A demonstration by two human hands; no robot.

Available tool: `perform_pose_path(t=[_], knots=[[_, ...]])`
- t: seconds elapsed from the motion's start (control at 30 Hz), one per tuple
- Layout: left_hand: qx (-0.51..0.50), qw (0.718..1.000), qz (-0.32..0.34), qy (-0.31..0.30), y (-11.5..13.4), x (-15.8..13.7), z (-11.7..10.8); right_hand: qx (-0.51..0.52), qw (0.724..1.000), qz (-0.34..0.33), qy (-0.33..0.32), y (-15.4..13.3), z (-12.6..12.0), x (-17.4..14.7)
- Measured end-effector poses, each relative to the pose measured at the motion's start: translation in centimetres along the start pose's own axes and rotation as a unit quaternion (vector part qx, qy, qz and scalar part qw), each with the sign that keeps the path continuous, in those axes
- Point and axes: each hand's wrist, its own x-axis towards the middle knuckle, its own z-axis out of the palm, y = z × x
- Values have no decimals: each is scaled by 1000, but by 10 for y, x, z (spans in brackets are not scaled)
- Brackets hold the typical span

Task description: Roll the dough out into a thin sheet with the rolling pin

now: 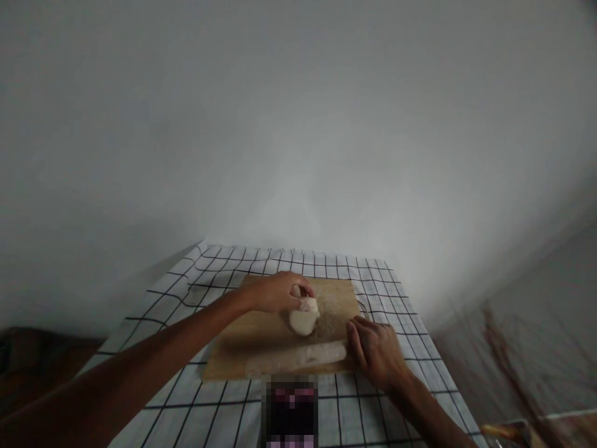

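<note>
A piece of pale dough [304, 320] lies near the middle of a wooden board [261, 323]. My left hand [282, 291] reaches over the board from the left, its thumb and fingers closed on the dough's far edge. Flour is scattered to the right of the dough. Along the board's near side lies a light rolling pin [303, 356], dusted with white. My right hand [377, 352] is closed around the pin's right end, at the board's right edge, and hides that end.
A white cloth with a black grid [420, 345] covers the table under the board. A pale wall [298, 155] rises behind it. Thin dry branches [501, 358] stand at the right, beyond the table. Dark, unclear shapes [37, 354] are at the lower left.
</note>
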Motion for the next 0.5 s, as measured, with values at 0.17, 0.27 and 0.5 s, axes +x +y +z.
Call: perform_pose_path(t=[0.17,0.27,0.5], knots=[[-28,1000,1,10,-1,-8,-2,-6,1000,18,-3,1,-1,8],[-46,996,6,76,-2,-24,-2,-27,999,26,-7,3,-4,27],[116,960,-49,250,-11,-60,46,-98,994,2,-51,-6,-6,65]])
